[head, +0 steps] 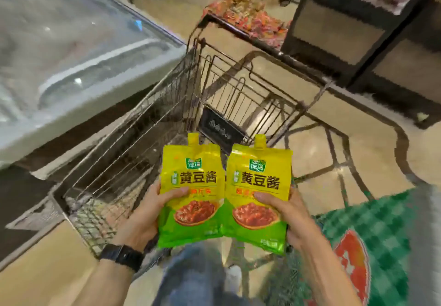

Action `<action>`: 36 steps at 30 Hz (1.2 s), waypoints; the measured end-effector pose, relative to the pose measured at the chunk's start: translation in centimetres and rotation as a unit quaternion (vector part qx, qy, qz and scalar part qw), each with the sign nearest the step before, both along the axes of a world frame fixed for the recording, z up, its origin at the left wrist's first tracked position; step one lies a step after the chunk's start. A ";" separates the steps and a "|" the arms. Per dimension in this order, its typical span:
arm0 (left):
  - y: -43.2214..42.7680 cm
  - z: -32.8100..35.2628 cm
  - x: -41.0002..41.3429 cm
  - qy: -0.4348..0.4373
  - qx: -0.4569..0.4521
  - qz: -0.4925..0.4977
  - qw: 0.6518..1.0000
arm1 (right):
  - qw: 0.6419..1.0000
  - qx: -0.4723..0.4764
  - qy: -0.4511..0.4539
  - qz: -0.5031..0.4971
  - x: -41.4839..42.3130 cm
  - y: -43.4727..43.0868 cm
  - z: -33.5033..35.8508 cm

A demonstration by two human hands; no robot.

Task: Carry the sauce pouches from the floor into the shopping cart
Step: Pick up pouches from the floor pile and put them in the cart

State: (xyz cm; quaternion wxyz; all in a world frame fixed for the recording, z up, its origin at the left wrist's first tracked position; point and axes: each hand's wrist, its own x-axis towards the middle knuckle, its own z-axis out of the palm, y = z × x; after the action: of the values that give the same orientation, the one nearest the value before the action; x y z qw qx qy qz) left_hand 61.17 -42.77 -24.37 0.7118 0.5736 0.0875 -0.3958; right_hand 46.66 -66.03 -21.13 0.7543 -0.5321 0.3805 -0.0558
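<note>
I hold two yellow-green sauce pouches upright, side by side, above the near end of the wire shopping cart (148, 124). My left hand (145, 212) grips the left pouch (191, 186) with the thumb across its front. My right hand (284, 212) grips the right pouch (260, 186) the same way. The two pouches touch along their inner edges. The cart's basket stretches away in front of the pouches, and I see nothing lying in it.
A white chest freezer (78, 62) with a glass lid flanks the cart on the left. Dark shelving (358, 31) stands at the right rear, with a display of packets (248, 16) beyond the cart. A green checked mat (372, 241) lies on the floor at right.
</note>
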 end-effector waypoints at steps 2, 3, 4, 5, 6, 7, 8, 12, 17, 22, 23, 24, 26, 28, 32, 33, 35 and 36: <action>-0.3 -0.5 1.0 -0.006 -0.005 0.077 0.997 | 0.999 -0.016 -0.004 0.049 4.3 -1.4 -0.5; -0.4 -1.0 1.7 -0.012 -0.004 0.118 0.993 | 0.997 -0.024 -0.003 0.068 6.7 -2.0 -1.1; -0.5 -1.5 2.6 -0.017 0.001 0.159 0.987 | 0.995 -0.039 -0.001 0.087 9.1 -2.4 -1.7; -0.7 -2.0 3.5 -0.023 0.008 0.195 0.981 | 0.993 -0.058 -0.002 0.106 11.4 -2.6 -2.3; -0.8 -2.8 4.6 -0.026 0.017 0.223 0.974 | 0.989 -0.081 -0.003 0.125 13.7 -2.8 -3.0; -1.0 -3.7 5.8 -0.029 0.029 0.241 0.970 | 0.985 -0.106 0.000 0.138 15.9 -2.8 -3.8; -1.2 -4.7 7.2 -0.036 0.048 0.251 0.966 | 0.982 -0.131 0.010 0.138 18.0 -2.9 -4.8; -3.1 -9.0 12.6 -0.087 0.159 0.278 0.943 | 0.972 -0.196 0.044 0.126 25.4 -2.9 -10.0; -5.9 -15.9 19.6 -0.130 0.246 0.288 0.916 | 0.960 -0.238 0.057 0.139 34.1 -2.6 -19.0; -7.6 -23.8 24.6 -0.124 0.300 0.311 0.893 | 0.948 -0.267 0.063 0.160 39.9 -1.9 -28.7; -7.8 -25.4 25.3 -0.121 0.295 0.320 0.892 | 0.948 -0.267 0.059 0.163 40.8 -1.5 -30.2; -8.1 -26.5 25.7 -0.119 0.298 0.319 0.892 | 0.950 -0.263 0.051 0.163 41.5 -1.4 -31.6; -8.4 -28.8 26.4 -0.136 0.316 0.300 0.890 | 0.954 -0.246 0.044 0.163 42.7 -1.0 -33.9; -8.6 -31.0 26.7 -0.156 0.325 0.296 0.885 | 0.956 -0.225 0.055 0.179 43.0 -0.9 -36.0; -8.6 -32.7 26.5 -0.180 0.321 0.300 0.880 | 0.955 -0.224 0.057 0.188 42.7 -0.8 -38.1; -8.5 -32.9 26.3 -0.172 0.326 0.309 0.877 | 0.953 -0.224 0.061 0.194 42.7 -0.7 -37.9; -8.2 -33.0 25.9 -0.160 0.332 0.329 0.869 | 0.950 -0.227 0.064 0.205 42.8 -1.0 -37.4; -8.1 -32.9 25.7 -0.158 0.338 0.329 0.867 | 0.948 -0.227 0.067 0.212 42.9 -1.1 -37.0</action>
State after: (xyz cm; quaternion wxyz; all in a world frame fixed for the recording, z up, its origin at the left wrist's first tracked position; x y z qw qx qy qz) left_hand 86.92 -50.89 -57.22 0.5678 0.7717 0.2861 0.0112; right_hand 89.61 -67.13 -58.09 0.5805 -0.7605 0.2856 0.0559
